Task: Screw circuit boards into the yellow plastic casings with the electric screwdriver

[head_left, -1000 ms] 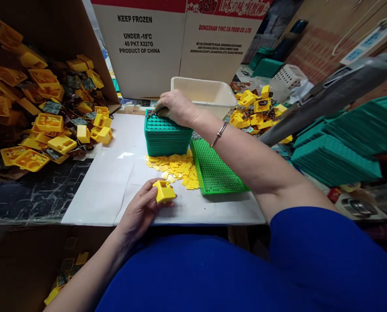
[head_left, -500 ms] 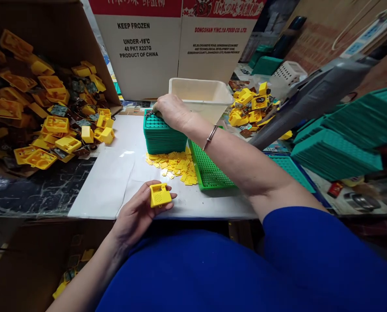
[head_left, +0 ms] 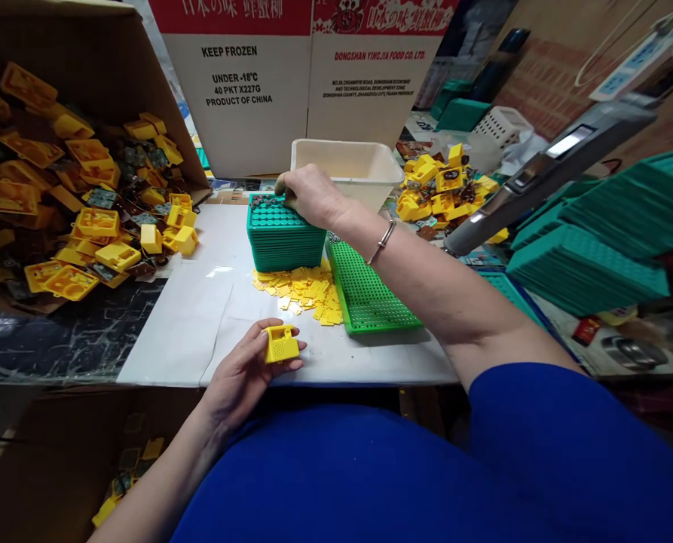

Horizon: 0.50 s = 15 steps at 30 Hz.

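Note:
My left hand point(head_left: 251, 358) is closed around a small yellow plastic casing point(head_left: 282, 345) with a grid of tiny holes, above the front edge of the white work surface. Over the top of a stack of green trays point(head_left: 285, 240), my right hand point(head_left: 313, 194) has its fingers bent down and pinched together. Small dark parts point(head_left: 265, 202) lie on the top tray beside those fingertips. Whatever the fingers hold, if anything, is too small to make out. Flat yellow plastic pieces point(head_left: 307, 292) are heaped in front of the stack.
A bright green perforated tray point(head_left: 370, 290) lies under my right forearm. Behind it stands a whitish plastic bin point(head_left: 347, 162). Yellow casings fill a cardboard box point(head_left: 160, 98) at left. A grey metal arm point(head_left: 551, 166) slants in from the right, near stacked green trays point(head_left: 590, 264).
My right hand has shifted slightly right over the top tray, uncovering more of the dark parts. The left hand still holds the casing. The view has tilted a little.

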Motion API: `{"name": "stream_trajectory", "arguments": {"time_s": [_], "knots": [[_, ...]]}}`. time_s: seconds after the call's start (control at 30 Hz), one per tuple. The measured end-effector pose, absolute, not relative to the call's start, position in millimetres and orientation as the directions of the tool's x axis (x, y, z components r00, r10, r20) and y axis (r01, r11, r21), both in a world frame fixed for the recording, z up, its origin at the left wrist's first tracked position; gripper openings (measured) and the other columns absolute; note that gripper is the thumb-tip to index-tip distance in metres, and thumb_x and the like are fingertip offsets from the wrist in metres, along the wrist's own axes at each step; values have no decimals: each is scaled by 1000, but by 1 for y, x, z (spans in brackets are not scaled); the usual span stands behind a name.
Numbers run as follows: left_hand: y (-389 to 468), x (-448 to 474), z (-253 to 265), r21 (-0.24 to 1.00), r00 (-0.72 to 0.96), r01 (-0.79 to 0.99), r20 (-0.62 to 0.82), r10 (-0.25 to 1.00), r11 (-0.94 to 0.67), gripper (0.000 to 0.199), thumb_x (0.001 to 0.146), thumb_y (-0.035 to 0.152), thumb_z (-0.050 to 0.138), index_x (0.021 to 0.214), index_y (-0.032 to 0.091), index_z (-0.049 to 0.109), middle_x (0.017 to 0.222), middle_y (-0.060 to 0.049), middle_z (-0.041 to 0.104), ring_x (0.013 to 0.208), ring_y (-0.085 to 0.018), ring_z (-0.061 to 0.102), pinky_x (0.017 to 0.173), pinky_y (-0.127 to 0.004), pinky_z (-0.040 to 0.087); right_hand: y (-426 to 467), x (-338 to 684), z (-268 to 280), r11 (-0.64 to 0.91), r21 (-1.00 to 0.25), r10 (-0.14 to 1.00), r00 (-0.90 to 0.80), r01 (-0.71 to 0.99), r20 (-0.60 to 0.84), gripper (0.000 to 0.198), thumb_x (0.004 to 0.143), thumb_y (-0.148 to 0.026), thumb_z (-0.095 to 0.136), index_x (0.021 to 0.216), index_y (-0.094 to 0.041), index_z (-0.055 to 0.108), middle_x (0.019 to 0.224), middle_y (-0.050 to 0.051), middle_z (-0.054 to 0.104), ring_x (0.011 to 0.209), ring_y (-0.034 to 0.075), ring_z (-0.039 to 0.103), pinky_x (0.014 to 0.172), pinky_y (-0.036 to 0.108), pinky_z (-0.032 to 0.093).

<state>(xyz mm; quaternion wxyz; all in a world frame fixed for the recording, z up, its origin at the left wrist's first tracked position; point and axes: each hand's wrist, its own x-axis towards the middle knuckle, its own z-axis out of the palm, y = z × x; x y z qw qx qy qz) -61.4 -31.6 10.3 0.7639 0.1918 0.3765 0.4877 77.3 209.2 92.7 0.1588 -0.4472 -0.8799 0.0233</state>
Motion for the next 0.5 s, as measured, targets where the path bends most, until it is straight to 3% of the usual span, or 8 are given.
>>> {"name": "stream_trajectory", "arguments": {"time_s": [0.3,0.5], "knots": [[-31,-64,6,660,249,-607,-371,895,443,20,94,25,54,110,15,58,108,-13,72,100,-29,71,79,-38,60,209,70,94,650,-122,742,-592,750,314,33,89,-11,40,109,-15,66,114,10,63,102,22,57,87,33,42],[-33,-62,8,681,268,-594,-334,903,428,20,95,25,53,112,16,55,112,-15,72,105,-32,71,84,-41,58,216,62,93,683,-61,719,-656,727,229,28,90,-20,49,109,-16,70,107,11,67,101,24,59,87,36,43]]}}
